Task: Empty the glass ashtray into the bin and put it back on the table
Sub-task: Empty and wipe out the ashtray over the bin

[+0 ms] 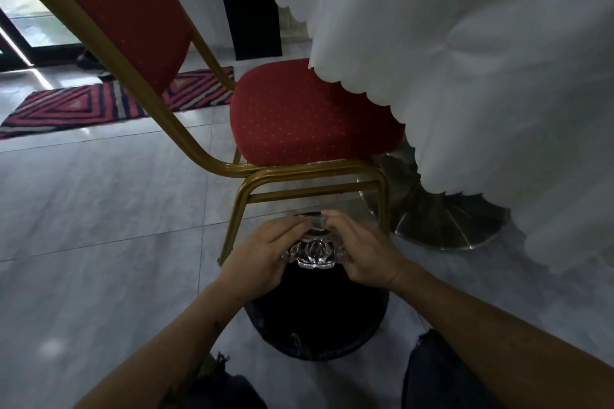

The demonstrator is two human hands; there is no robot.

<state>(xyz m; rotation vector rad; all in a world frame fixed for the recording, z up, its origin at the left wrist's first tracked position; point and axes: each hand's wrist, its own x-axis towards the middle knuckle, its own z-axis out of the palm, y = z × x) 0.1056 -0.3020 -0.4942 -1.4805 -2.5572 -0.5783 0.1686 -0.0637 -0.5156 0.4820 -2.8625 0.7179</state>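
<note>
I hold a clear cut-glass ashtray [315, 251] with both hands, tipped over the mouth of a round black bin [319, 319] that stands on the floor below it. My left hand [265, 252] grips the ashtray's left side, fingers curled over its far rim. My right hand [362, 249] grips the right side the same way. What lies inside the ashtray is hidden, and the bin's inside is too dark to read. The table [481, 53] rises at the upper right under a white scalloped cloth.
A red chair with a gold frame [312, 116] stands just beyond the bin, its legs right behind my hands. The table's metal base [442, 219] sits to the right. Grey floor tiles spread to the left, with a striped rug [99, 103] further back.
</note>
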